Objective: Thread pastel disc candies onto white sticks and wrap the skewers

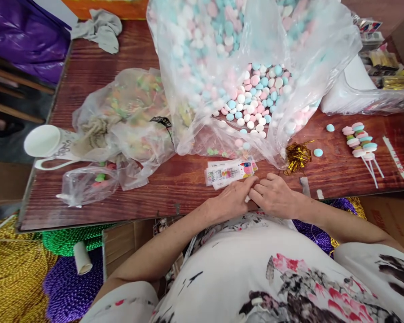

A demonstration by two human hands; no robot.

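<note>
At the table's front edge, my left hand (233, 200) and my right hand (275, 197) meet with their fingers closed together. A small white tip (247, 198) shows between them; what it belongs to is hidden by the fingers. Just beyond my left hand lies a short stack of printed clear packets (227, 173). Past my right hand sits a bunch of gold twist ties (298, 157), with a loose blue candy (318, 152) beside it. Farther right lie several candy skewers (360, 141) in pink, white, blue and green, their white sticks pointing toward me.
A large open plastic bag (182, 89) of pastel candies spreads across the back. On the left are a tied bag (131, 98) of green and orange pieces, a tipped white mug (42, 140) and a small clear bag (87, 181). A plastic tray (366, 101) stands at back right.
</note>
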